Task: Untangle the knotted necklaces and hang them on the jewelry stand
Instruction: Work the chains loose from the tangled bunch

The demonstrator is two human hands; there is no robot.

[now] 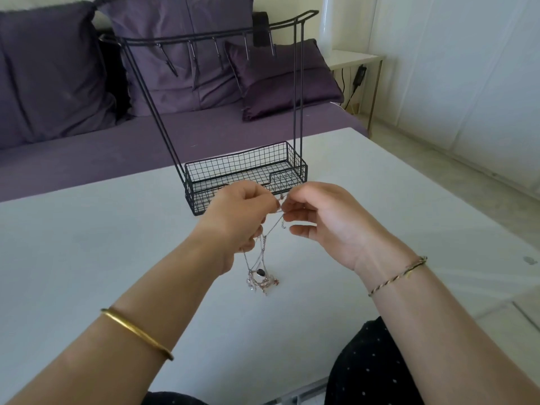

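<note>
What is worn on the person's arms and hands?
Above the left hand sits a plain gold bangle; above the right hand, a thin twisted cord bracelet, dark and yellow. Both forearms are bare, without sleeves. No rings show.

- jewelry stand (233, 118) on table (87, 244), sofa (87, 135) behind
- both hands just before stand's basket (248, 173)
- necklaces (261, 270) hang between left hand (236, 217) and right hand (318, 220), over table

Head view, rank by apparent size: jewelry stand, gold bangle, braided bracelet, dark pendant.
1. jewelry stand, far the largest.
2-3. gold bangle and braided bracelet: similar. The bangle looks slightly longer but sits nearer the camera, so they are not ranked.
4. dark pendant, the smallest.
</note>
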